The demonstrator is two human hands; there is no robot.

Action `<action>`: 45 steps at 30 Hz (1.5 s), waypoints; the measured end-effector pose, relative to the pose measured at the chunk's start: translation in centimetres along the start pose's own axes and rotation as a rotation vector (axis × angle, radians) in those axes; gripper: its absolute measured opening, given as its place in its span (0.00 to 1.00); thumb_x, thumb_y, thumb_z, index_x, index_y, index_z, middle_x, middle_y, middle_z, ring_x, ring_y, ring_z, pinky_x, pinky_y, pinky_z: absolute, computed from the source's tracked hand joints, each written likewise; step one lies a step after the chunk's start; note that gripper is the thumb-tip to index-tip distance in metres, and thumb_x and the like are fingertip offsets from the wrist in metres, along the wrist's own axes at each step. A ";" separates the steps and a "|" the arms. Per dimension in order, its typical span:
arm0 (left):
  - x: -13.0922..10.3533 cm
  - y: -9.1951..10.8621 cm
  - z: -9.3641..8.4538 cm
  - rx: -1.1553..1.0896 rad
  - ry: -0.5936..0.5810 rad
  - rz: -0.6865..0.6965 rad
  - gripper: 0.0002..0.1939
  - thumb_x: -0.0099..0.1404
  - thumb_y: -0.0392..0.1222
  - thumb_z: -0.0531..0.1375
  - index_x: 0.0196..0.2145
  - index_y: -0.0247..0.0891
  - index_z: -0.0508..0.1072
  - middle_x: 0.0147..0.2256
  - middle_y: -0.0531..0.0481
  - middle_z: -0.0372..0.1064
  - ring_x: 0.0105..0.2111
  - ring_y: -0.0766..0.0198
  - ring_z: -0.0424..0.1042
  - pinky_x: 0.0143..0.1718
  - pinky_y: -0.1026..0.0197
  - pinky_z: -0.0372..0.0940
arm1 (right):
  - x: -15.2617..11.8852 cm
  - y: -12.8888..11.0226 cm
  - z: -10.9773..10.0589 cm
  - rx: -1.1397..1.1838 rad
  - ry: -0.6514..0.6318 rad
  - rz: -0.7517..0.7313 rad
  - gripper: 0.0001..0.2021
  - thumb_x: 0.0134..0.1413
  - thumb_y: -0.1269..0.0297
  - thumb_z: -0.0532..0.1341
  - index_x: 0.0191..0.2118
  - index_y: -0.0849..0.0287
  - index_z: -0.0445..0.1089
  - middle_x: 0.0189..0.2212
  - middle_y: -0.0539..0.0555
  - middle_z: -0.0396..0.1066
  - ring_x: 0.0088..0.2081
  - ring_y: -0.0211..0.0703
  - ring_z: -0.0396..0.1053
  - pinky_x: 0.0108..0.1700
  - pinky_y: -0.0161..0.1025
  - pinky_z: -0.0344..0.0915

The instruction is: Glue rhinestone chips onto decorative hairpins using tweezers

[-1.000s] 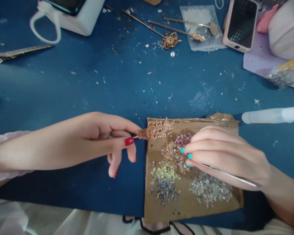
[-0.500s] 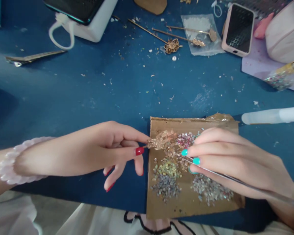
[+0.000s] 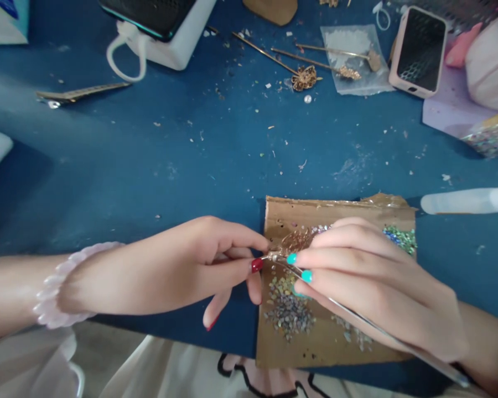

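Observation:
My left hand point(image 3: 203, 262) pinches the thin stem of a gold hairpin between thumb and forefinger, its other fingers loosely curled. The hairpin's wire ornament point(image 3: 296, 241) is over a piece of cardboard point(image 3: 336, 355), partly hidden behind my right fingers. Metal tweezers point(image 3: 357, 316) are gripped in my right hand point(image 3: 377, 276), their tips at the base of the ornament near my left thumb. Whether the tips hold a chip is too small to tell. Small yellow-green chips point(image 3: 281, 286), grey-violet chips point(image 3: 290, 315) and green-blue chips point(image 3: 401, 239) lie in piles on the cardboard; pale chips point(image 3: 354, 334) are partly covered.
Several gold hairpins, including a flower-headed one point(image 3: 304, 78), lie at the back beside a plastic bag of white bits point(image 3: 348, 41). A pink-framed phone point(image 3: 421, 52) is at back right. A white tube point(image 3: 465, 200) lies right of the cardboard, a metal clip point(image 3: 78, 95) far left.
My right hand and tweezers have moved left from the chip piles to the hairpin. The ornament has turned in my left fingers. Green-blue chips have come into sight; the whole view has shifted slightly.

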State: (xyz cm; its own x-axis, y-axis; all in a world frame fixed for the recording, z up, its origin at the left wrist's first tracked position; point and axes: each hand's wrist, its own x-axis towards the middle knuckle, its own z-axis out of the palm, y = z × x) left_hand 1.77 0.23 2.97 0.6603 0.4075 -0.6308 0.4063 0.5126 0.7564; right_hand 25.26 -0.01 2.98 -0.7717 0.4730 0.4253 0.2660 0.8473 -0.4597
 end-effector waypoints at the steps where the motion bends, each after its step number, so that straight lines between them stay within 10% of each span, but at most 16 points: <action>1: 0.0 -0.1 0.0 0.012 0.006 0.007 0.10 0.66 0.35 0.50 0.38 0.41 0.71 0.31 0.57 0.74 0.14 0.77 0.64 0.16 0.74 0.54 | 0.0 -0.2 0.0 0.003 -0.015 0.010 0.09 0.48 0.74 0.62 0.38 0.65 0.69 0.39 0.56 0.73 0.43 0.43 0.69 0.43 0.43 0.70; 23: 0.1 -0.3 0.0 0.033 -0.008 0.047 0.10 0.66 0.34 0.50 0.39 0.41 0.70 0.32 0.57 0.73 0.15 0.76 0.65 0.17 0.73 0.56 | 0.4 -1.1 -0.4 -0.014 -0.129 0.142 0.07 0.53 0.73 0.58 0.38 0.61 0.69 0.41 0.54 0.73 0.45 0.43 0.69 0.48 0.46 0.68; 38: 0.0 -0.5 -0.9 0.157 0.151 0.136 0.13 0.65 0.36 0.51 0.45 0.45 0.70 0.31 0.58 0.73 0.15 0.75 0.67 0.19 0.74 0.60 | -1.4 -1.3 -0.3 -0.109 0.067 0.127 0.09 0.58 0.67 0.53 0.35 0.60 0.70 0.37 0.55 0.74 0.41 0.45 0.70 0.45 0.50 0.70; 45: 0.0 -0.4 -1.2 0.203 0.167 0.109 0.14 0.65 0.38 0.50 0.45 0.46 0.71 0.30 0.57 0.74 0.14 0.74 0.66 0.16 0.73 0.57 | -2.7 0.7 -2.4 -0.014 -0.152 0.316 0.06 0.52 0.72 0.61 0.36 0.58 0.70 0.37 0.52 0.74 0.41 0.44 0.70 0.43 0.43 0.68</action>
State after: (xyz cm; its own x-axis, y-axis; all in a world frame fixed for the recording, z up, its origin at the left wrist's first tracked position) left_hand 0.89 0.90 2.42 0.6005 0.5796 -0.5509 0.4680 0.3039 0.8298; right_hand 28.94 -0.13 3.36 -0.7270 0.6717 0.1423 0.5124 0.6687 -0.5387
